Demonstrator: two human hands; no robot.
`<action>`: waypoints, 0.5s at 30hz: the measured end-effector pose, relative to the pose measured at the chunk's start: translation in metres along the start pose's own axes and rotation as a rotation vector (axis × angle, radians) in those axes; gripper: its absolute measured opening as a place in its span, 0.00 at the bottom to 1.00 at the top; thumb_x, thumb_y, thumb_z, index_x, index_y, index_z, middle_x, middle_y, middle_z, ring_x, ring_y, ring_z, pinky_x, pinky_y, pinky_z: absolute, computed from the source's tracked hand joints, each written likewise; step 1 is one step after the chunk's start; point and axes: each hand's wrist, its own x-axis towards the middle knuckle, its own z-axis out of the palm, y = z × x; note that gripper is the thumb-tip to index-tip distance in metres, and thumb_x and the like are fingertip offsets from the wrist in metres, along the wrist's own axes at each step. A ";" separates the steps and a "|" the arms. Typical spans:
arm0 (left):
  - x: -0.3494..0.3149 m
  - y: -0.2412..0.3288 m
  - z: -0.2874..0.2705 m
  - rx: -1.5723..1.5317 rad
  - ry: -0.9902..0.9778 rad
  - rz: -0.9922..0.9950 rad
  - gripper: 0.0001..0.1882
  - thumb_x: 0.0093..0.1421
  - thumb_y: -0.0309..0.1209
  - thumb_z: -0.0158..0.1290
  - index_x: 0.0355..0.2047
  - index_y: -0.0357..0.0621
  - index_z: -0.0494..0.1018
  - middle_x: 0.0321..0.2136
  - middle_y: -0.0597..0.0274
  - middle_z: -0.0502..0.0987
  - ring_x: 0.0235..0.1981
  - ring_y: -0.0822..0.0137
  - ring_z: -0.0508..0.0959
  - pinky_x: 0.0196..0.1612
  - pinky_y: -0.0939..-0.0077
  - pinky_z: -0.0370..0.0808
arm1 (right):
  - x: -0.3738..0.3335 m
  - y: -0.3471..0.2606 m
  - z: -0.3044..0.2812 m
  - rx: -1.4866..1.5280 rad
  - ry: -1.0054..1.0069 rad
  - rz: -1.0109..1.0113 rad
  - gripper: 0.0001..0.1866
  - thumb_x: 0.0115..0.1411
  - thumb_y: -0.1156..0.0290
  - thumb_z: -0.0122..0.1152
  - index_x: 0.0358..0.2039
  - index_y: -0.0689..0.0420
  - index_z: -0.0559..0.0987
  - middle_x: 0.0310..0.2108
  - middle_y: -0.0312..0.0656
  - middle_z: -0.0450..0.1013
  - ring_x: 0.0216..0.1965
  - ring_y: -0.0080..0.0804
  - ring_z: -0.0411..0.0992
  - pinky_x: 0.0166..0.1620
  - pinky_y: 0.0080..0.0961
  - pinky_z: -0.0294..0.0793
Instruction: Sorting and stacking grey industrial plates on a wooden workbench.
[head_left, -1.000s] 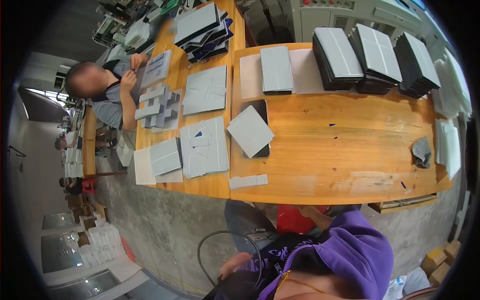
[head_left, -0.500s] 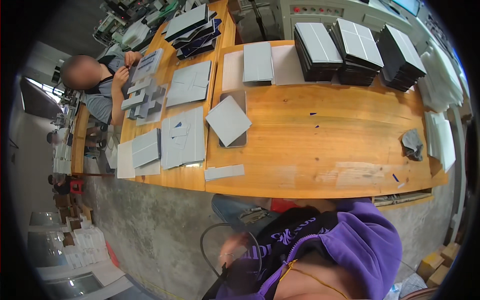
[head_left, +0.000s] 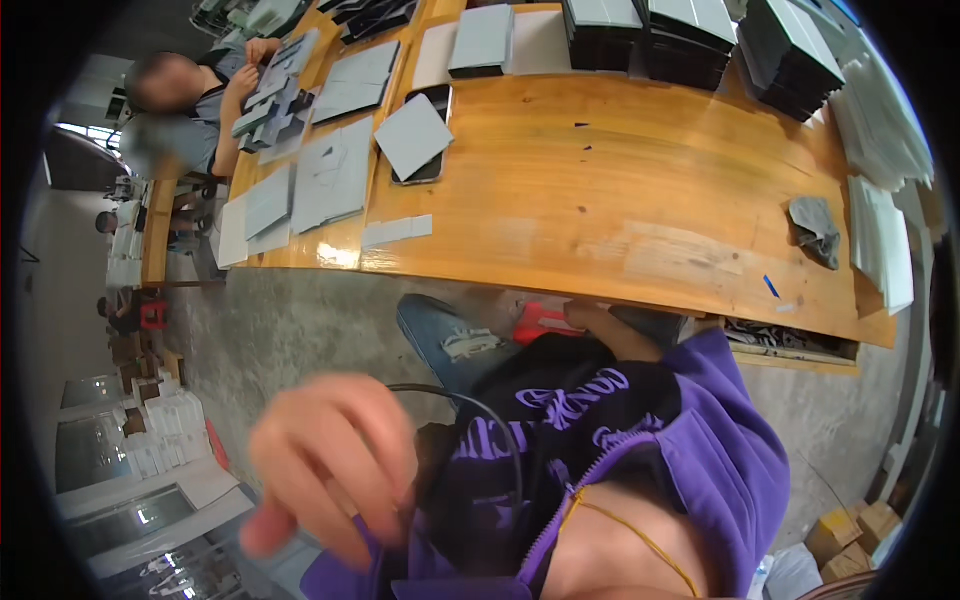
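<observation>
My left hand (head_left: 335, 465) is raised close to the camera, blurred, its fingers loosely bent and apart with nothing visible in them. Beside it a thin black cable (head_left: 500, 425) loops in front of my dark shirt. My right arm, in a purple sleeve (head_left: 715, 405), reaches down under the table's front edge. At its end my right hand (head_left: 585, 316) is partly hidden over my lap, next to a red item (head_left: 540, 323) that I cannot make out. On the table, a light grey square panel (head_left: 414, 137) lies across a dark-rimmed tray (head_left: 432, 172), with a pale strip (head_left: 398, 230) nearer the edge.
Tall stacks of grey-topped panels (head_left: 690, 50) line the table's back. A grey cloth (head_left: 816, 230) and white foam sheets (head_left: 880, 245) are at the right. An open drawer (head_left: 790, 342) holds scraps. A co-worker (head_left: 215, 105) handles something small at the left.
My left hand has risen from beside my lap toward the camera. The view has tilted, so the table sits higher in the picture and more of my lap and the drawer shows.
</observation>
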 end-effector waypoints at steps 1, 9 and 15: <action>0.016 -0.017 -0.003 -0.124 -0.121 0.031 0.30 0.66 0.53 0.38 0.19 0.45 0.74 0.28 0.59 0.77 0.30 0.61 0.76 0.28 0.74 0.73 | -0.005 0.013 0.012 0.019 -0.003 0.034 0.17 0.54 0.64 0.47 0.33 0.62 0.80 0.36 0.56 0.75 0.36 0.53 0.75 0.42 0.44 0.73; 0.008 -0.037 0.089 -0.389 0.375 0.951 0.15 0.66 0.38 0.44 0.34 0.43 0.77 0.34 0.60 0.77 0.28 0.63 0.77 0.26 0.74 0.75 | -0.022 0.006 0.016 0.136 0.316 0.011 0.12 0.54 0.63 0.50 0.30 0.57 0.78 0.31 0.52 0.76 0.35 0.52 0.74 0.41 0.46 0.73; 0.027 0.008 0.005 -0.318 -0.326 0.324 0.15 0.67 0.34 0.41 0.28 0.49 0.75 0.32 0.68 0.76 0.28 0.64 0.77 0.26 0.77 0.74 | -0.038 -0.020 -0.007 0.166 0.129 -0.016 0.13 0.54 0.62 0.53 0.33 0.58 0.78 0.31 0.53 0.75 0.37 0.50 0.74 0.41 0.43 0.72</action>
